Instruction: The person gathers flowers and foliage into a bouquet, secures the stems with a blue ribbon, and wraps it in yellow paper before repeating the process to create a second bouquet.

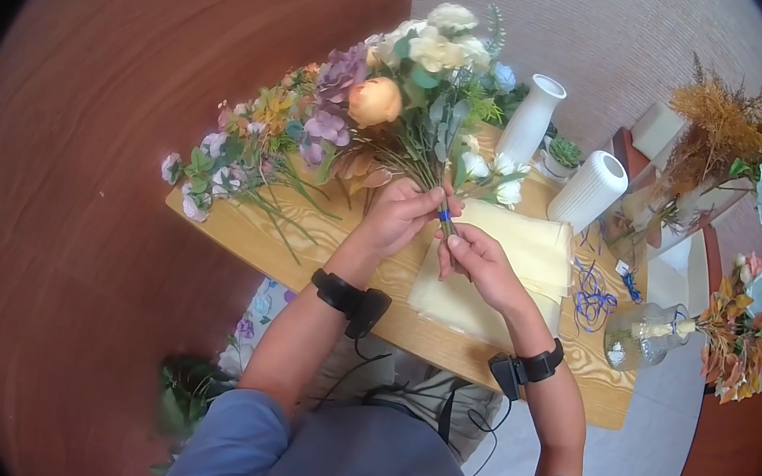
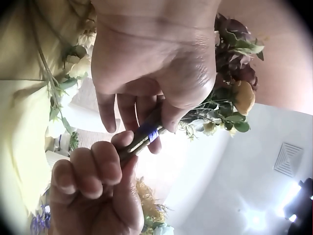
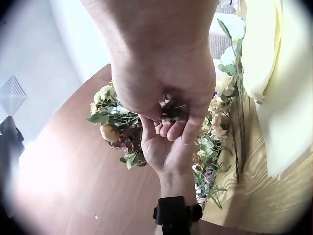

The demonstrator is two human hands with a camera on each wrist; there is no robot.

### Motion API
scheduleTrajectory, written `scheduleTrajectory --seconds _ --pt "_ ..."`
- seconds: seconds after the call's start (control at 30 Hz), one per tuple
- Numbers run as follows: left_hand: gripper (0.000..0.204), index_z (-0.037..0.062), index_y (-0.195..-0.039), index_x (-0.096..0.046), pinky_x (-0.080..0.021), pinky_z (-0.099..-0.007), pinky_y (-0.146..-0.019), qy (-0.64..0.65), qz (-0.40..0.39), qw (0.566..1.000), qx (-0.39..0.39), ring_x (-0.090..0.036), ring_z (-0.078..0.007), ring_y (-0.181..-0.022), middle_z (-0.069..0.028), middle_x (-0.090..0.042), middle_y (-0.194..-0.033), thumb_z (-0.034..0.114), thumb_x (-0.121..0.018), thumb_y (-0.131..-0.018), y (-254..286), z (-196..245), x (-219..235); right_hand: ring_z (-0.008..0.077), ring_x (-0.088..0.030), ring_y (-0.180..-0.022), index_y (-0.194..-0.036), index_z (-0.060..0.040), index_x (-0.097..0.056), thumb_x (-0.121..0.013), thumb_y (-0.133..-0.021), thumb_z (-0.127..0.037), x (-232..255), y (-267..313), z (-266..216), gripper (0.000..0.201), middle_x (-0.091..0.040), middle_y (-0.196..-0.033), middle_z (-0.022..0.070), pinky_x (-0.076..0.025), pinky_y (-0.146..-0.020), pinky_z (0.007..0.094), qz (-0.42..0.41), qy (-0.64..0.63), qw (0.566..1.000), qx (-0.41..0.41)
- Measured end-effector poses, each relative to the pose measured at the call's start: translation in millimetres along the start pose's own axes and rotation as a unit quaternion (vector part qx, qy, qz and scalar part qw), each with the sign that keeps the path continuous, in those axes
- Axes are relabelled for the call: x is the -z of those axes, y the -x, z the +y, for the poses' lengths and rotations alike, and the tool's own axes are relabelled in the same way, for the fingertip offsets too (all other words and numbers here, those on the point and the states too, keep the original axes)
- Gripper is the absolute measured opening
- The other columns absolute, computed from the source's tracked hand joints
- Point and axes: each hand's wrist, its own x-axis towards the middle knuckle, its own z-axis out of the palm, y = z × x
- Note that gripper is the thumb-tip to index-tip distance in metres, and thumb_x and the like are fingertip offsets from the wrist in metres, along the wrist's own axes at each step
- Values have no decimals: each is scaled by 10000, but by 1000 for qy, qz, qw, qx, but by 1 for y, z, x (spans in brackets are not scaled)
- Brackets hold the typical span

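Over the wooden table (image 1: pixel 599 385), the mixed bouquet (image 1: pixel 435 53) of cream, purple and orange flowers is held up by its stems, near the pale yellow sheets (image 1: pixel 511 253) lying on the wood, with two white vases (image 1: pixel 530 123) standing beyond them. The left hand (image 1: pixel 399 217) grips the stems between thumb and fingers just above the blue tie (image 1: pixel 444 216), while the right hand (image 1: pixel 483 264) pinches the stem ends just below it, its fingers curled. The narrow blue tie circles the stems between both hands.
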Motion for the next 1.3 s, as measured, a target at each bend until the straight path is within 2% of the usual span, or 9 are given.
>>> scheduleTrajectory --seconds 0.13,0.2,0.33,0.43,0.5,0.53,0.6,0.97,1.3 --pt "257 -38 -1088 -581 -495 -328 -842 -55 16 998 10 -623 -212 -936 -136 -661 -956 181 -553 -957 -5 4 -7 111 -555 -725 -1099 22 -560 -461 -999 -209 -2 -4 6 270 -580 -821 24 -484 -695 268 54 -2 998 19" --pt "252 -35 -1083 -589 -493 -319 -840 -70 16 997 25 -627 -199 -913 -132 -664 -956 180 -552 -958 -7 5 -12 118 -558 -689 -1062 22 -568 -459 -995 -214 -4 -7 10 269 -588 -781 35 -471 -653 279 113 198 970 86" --pt "263 -31 -1119 -579 -485 -300 -860 -155 74 985 22 -622 -174 -930 -140 -662 -1007 178 -533 -966 -18 6 -29 123 -538 -634 -1015 20 -567 -461 -990 -214 -1 -10 15 258 -571 -726 38 -449 -600 291 209 368 894 146" --pt "283 -37 -1137 -568 -470 -302 -891 -161 54 985 21 -606 -167 -980 -148 -645 -1075 188 -514 -975 -18 21 -45 105 -491 -581 -984 -5 -567 -444 -999 -222 1 -9 10 251 -521 -674 8 -411 -544 277 212 321 906 178" --pt "297 -43 -1148 -561 -463 -306 -905 -134 29 990 10 -594 -164 -1010 -151 -634 -1109 194 -505 -978 -19 24 -48 79 -402 -524 -986 -20 -545 -411 -1016 -242 4 -6 1 261 -433 -646 -23 -366 -502 244 168 132 971 107" --pt "307 -48 -1152 -560 -455 -308 -916 -88 -8 996 0 -580 -161 -1036 -150 -624 -1139 200 -494 -982 -19 25 -47 79 -402 -524 -986 -20 -545 -411 -1016 -242 5 -4 -3 261 -433 -646 -23 -366 -502 244 168 132 971 109" --pt "318 -53 -1155 -558 -447 -311 -928 -42 -47 998 -14 -565 -157 -1063 -149 -613 -1168 205 -483 -986 -20 25 -47 58 -323 -500 -1008 -35 -513 -371 -1032 -286 6 -1 -13 289 -353 -642 -44 -322 -476 220 66 -52 991 107" --pt "140 -20 -970 -676 -498 -239 -761 -218 55 973 -50 -619 -99 -814 -46 -680 -896 86 -657 -882 -18 10 -51 43 -277 -482 -1004 -50 -497 -357 -1033 -319 8 13 -23 305 -316 -634 -55 -287 -453 208 12 -246 968 54" --pt "143 -19 -967 -664 -529 -281 -733 -129 17 991 -4 -647 -143 -781 -68 -673 -871 101 -638 -894 -18 6 -45 39 -267 -446 -985 -66 -494 -334 -1033 -348 10 13 -19 328 -303 -604 -76 -276 -412 202 -31 -342 939 20"
